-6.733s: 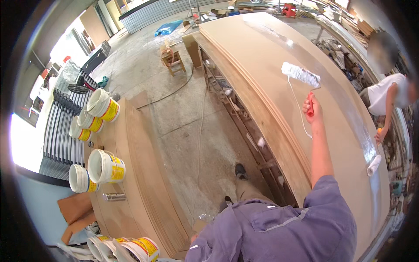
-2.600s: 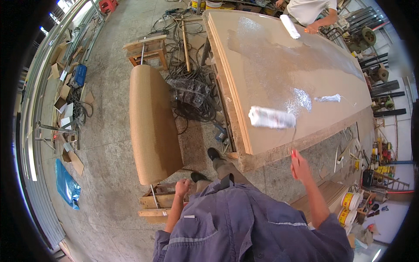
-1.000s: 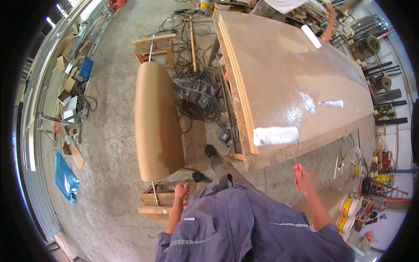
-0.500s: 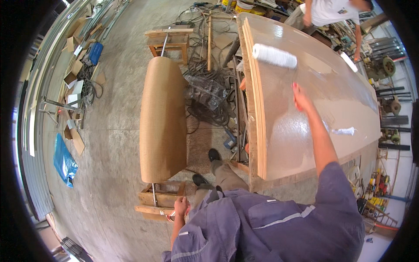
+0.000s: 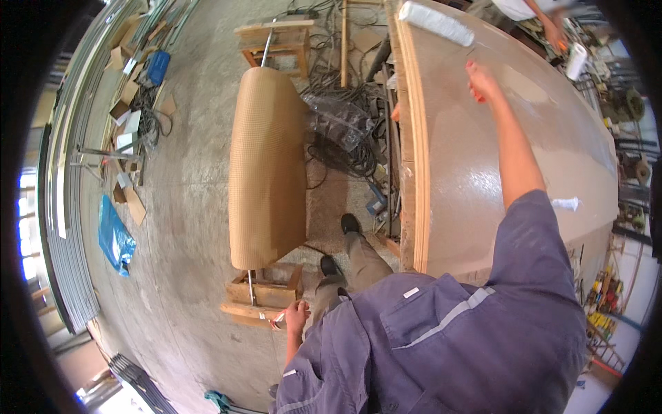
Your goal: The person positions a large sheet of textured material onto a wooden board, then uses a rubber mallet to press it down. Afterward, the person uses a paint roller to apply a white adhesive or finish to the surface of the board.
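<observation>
My right hand (image 5: 485,81) is closed round the red handle of a paint roller (image 5: 436,24). Its white sleeve lies near the far left corner of a broad, pale panel (image 5: 458,221), whose surface shines wet in patches. Stacked wooden layers (image 5: 416,148) show along the panel's left edge. Low at my left side, my left hand (image 5: 296,315) is closed on a small red and white thing (image 5: 278,319) I cannot make out. Close to that hand is a wooden stand (image 5: 265,295), which carries the metal rod of a large roll of tan mesh-patterned material (image 5: 267,172).
At the far right, a co-worker's hand (image 5: 554,33) is near another white roller (image 5: 576,61). A crumpled white piece (image 5: 565,203) lies on the panel. Cables and clear plastic (image 5: 341,124) clutter the floor between roll and panel. Blue plastic (image 5: 116,234) and cardboard lie left.
My right hand has pushed the roller farther away, to the panel's far left corner. The co-worker's roller is now at the far right edge. My left hand stays low by the stand.
</observation>
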{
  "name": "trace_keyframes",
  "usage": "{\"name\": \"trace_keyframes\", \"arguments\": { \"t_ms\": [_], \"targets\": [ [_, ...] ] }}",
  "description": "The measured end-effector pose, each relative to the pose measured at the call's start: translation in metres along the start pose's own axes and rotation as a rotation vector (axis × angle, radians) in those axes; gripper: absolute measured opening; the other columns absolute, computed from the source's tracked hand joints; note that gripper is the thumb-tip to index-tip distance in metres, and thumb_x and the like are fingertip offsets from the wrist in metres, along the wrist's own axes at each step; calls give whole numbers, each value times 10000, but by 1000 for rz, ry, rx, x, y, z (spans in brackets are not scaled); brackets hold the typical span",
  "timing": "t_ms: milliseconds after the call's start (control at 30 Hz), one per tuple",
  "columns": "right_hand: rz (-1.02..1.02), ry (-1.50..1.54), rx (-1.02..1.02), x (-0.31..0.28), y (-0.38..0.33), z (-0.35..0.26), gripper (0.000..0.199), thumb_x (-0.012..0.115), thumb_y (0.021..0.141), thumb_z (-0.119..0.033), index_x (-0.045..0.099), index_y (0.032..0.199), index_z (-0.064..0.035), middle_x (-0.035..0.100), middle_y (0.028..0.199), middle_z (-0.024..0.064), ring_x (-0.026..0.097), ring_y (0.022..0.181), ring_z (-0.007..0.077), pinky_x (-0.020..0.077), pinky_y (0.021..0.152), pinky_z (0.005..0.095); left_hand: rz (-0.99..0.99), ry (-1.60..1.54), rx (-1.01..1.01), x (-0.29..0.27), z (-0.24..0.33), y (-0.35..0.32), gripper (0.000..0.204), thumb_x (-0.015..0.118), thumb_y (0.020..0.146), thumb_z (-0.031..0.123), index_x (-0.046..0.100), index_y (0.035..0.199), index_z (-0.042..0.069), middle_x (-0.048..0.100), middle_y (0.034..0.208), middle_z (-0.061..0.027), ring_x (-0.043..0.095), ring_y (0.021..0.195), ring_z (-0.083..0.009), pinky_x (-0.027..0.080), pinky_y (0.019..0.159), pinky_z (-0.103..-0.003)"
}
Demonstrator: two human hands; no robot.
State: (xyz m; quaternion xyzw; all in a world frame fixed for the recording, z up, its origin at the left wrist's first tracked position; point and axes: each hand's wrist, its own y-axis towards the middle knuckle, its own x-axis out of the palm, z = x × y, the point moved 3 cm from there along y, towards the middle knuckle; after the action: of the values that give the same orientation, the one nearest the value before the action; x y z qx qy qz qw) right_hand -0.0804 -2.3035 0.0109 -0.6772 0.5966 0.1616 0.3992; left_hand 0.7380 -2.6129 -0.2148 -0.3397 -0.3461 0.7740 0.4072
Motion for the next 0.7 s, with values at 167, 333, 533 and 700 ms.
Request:
{"name": "trace_keyframes", "arguments": {
  "t_ms": [167, 333, 533, 700],
  "targets": [
    [-71, -66, -8, -18, -207, 67, 416, 370, 994, -463, 559, 1143, -124, 495, 571, 28, 463, 365, 130, 360, 323, 302, -79, 147, 160, -19, -2, 53, 289, 557, 944, 250, 659, 926, -20, 654, 675, -72, 620, 566, -149, 498, 538, -295],
    [-114, -10, 113, -22, -420, 158, 371, 370, 1020, -412, 540, 1156, -112, 426, 559, 2, 401, 369, 110, 333, 345, 281, -162, 339, 352, -22, 6, 87, 328, 576, 908, 290, 672, 954, -20, 680, 716, -122, 663, 636, -196, 523, 618, -339],
    [-126, 41, 195, -28, -598, 232, 323, 409, 1016, -289, 536, 1239, -92, 443, 580, -3, 416, 429, 96, 348, 382, 279, -203, 535, 342, -28, -37, 105, 345, 583, 889, 320, 675, 955, -6, 691, 749, -150, 682, 668, -231, 532, 642, -355],
    [-53, -20, 283, -37, -636, 258, 349, 401, 1006, -249, 539, 1290, -100, 475, 594, 9, 429, 452, 94, 363, 400, 277, -255, 489, 328, -22, -34, 67, 330, 571, 890, 310, 680, 921, 0, 687, 729, -128, 677, 654, -211, 527, 626, -344]
  ]
}}
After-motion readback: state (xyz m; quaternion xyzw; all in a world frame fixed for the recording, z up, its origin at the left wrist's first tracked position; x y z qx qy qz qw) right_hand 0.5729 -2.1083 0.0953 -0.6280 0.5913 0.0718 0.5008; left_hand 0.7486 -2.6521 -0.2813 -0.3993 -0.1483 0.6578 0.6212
